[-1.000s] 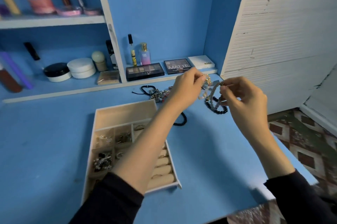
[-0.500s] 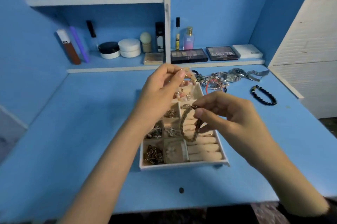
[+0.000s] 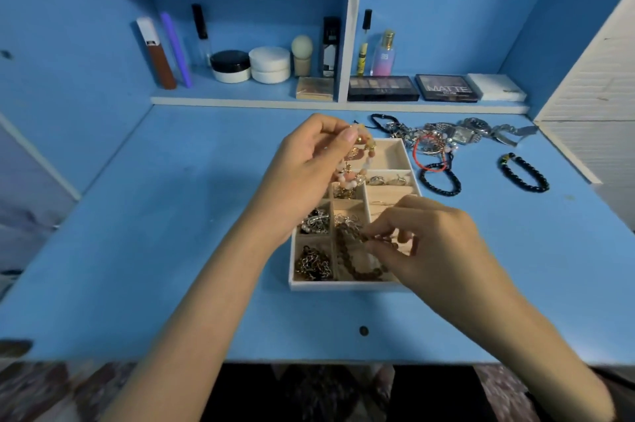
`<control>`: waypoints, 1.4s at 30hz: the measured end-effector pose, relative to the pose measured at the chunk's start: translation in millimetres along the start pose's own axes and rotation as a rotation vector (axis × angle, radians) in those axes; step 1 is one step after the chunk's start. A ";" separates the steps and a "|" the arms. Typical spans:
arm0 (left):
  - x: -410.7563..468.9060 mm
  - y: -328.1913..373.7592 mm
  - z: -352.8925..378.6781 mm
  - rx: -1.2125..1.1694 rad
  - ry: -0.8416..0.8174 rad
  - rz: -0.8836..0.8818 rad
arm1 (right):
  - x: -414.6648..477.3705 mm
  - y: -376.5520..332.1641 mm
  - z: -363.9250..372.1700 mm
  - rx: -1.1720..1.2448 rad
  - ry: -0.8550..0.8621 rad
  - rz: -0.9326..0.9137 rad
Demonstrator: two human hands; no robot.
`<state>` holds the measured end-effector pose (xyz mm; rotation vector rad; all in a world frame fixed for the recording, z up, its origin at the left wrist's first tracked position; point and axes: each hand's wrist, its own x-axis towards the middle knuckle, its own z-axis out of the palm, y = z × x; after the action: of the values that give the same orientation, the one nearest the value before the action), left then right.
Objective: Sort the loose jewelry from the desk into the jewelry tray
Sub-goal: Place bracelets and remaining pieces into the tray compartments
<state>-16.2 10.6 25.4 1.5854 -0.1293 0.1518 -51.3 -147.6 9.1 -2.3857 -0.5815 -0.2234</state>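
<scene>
The white jewelry tray sits mid-desk, its small compartments holding chains and earrings. My left hand hovers over the tray's upper left, pinching a pink and gold beaded bracelet that dangles from the fingers. My right hand is low over the tray's front, holding a brown beaded bracelet that curls into the front middle compartment. A heap of loose jewelry with watches lies behind the tray to the right. Two black bead bracelets lie right of the tray.
Cosmetics line the low shelf at the back: jars, bottles, eyeshadow palettes and a white box. A white slatted panel borders the desk on the right. The blue desk's front edge runs below my arms.
My view swung from the desk's right side to over the tray. My right hand lowered the brown bracelet into the tray's front compartment. My left hand stays raised with the pink bracelet.
</scene>
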 end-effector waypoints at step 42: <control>-1.9 -2.3 -2.0 -0.019 0.014 -0.040 | 12.8 2.1 16.2 -0.085 -0.332 -0.233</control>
<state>-17.8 12.6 22.8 1.5665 -0.0876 0.1298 -38.9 -134.1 -0.5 -2.4522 -1.0254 0.0516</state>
